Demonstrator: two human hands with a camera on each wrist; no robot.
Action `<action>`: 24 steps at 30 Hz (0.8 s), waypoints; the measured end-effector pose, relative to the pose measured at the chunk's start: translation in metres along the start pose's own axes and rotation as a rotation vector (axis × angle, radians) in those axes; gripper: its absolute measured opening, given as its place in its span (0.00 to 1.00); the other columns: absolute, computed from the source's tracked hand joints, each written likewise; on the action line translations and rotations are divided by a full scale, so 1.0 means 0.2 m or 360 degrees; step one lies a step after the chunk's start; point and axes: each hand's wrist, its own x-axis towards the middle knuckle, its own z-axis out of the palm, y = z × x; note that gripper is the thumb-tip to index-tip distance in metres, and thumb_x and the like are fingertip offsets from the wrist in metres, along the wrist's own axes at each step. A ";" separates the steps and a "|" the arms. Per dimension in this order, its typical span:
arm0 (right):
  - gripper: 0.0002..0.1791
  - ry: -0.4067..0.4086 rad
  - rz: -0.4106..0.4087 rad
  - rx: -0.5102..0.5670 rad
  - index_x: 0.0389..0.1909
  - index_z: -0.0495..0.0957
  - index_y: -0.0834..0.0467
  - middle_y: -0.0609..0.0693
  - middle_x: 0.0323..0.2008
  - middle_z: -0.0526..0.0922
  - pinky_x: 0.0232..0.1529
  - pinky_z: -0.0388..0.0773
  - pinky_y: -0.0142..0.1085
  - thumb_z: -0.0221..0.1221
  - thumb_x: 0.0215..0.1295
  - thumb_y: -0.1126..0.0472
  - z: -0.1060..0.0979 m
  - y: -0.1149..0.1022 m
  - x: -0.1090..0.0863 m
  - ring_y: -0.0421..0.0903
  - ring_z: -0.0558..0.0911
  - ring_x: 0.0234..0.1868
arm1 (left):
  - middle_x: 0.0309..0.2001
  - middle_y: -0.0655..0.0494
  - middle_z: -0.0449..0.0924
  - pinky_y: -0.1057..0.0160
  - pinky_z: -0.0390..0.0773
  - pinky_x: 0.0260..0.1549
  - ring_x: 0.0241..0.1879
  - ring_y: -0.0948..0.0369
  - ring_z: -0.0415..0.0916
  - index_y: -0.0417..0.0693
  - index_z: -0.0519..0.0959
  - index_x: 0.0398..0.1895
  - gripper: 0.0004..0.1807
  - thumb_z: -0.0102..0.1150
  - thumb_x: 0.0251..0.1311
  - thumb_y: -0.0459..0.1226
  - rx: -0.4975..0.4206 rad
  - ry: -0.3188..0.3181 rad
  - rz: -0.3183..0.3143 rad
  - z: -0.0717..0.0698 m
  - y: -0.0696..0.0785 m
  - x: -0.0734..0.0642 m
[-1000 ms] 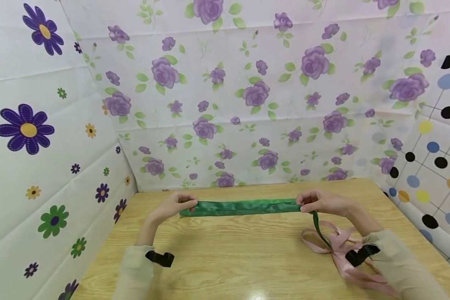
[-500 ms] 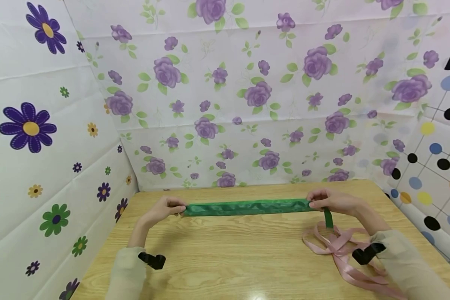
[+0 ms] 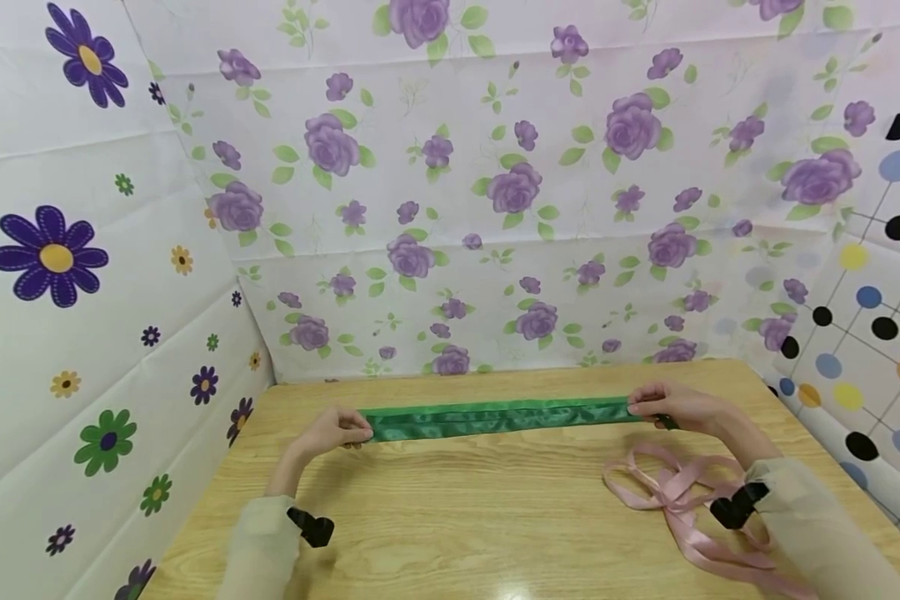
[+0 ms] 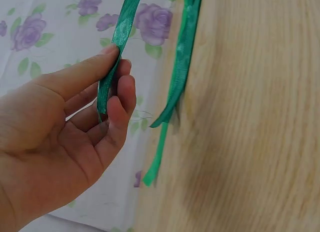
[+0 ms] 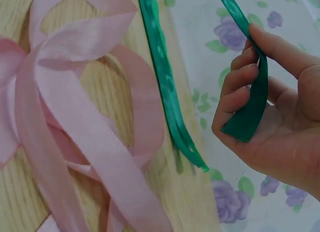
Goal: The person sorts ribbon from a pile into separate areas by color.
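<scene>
A green satin ribbon is held taut between my two hands near the table's far side. My left hand pinches its left end between thumb and fingers; in the left wrist view a short tip of the held ribbon hangs below the thumb. At the other end, my right hand pinches it, and in the right wrist view a loose tail of the ribbon lies across the curled fingers. More green ribbon strips lie on the table under the held one, their ends slightly uneven.
A loosely looped pink ribbon lies on the wooden table at the right, partly under the right forearm. Patterned cloths surround the table, a purple-flowered one at the back. Each wrist carries a black camera mount.
My hands have moved apart, left hand leftward and slightly nearer, right hand rightward. The green tail that hung from the right hand toward the pink ribbon is now short and mostly behind the hand.
</scene>
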 end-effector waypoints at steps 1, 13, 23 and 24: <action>0.14 0.0011 0.0011 0.0007 0.40 0.72 0.66 0.49 0.23 0.65 0.26 0.53 0.50 0.52 0.67 0.57 0.00 0.01 0.00 0.62 0.50 0.24 | 0.33 0.34 0.78 0.45 0.77 0.36 0.33 0.41 0.77 0.34 0.78 0.40 0.13 0.57 0.59 0.37 -0.0015 0.0000 -0.0014 0.01 -0.01 0.00; 0.24 0.0285 0.0291 0.0153 0.57 0.67 0.71 0.48 0.26 0.76 0.27 0.69 0.32 0.52 0.66 0.59 -0.03 0.15 0.01 0.37 0.69 0.21 | 0.38 0.32 0.79 0.49 0.79 0.36 0.35 0.43 0.78 0.27 0.76 0.43 0.12 0.52 0.60 0.28 -0.0040 0.0003 -0.0050 0.06 -0.08 0.04; 0.16 0.0447 0.0366 -0.0215 0.48 0.74 0.72 0.51 0.26 0.79 0.22 0.67 0.33 0.52 0.61 0.70 0.03 0.15 0.00 0.37 0.62 0.14 | 0.29 0.45 0.81 0.59 0.78 0.27 0.26 0.55 0.78 0.35 0.80 0.32 0.09 0.62 0.53 0.34 0.0078 0.0241 -0.0255 0.12 -0.10 0.08; 0.15 0.0482 0.0375 -0.0243 0.47 0.76 0.71 0.52 0.27 0.80 0.22 0.67 0.33 0.54 0.60 0.70 0.03 0.16 0.00 0.36 0.62 0.14 | 0.28 0.45 0.81 0.59 0.78 0.26 0.25 0.56 0.78 0.35 0.80 0.32 0.09 0.63 0.53 0.35 0.0078 0.0259 -0.0279 0.12 -0.11 0.08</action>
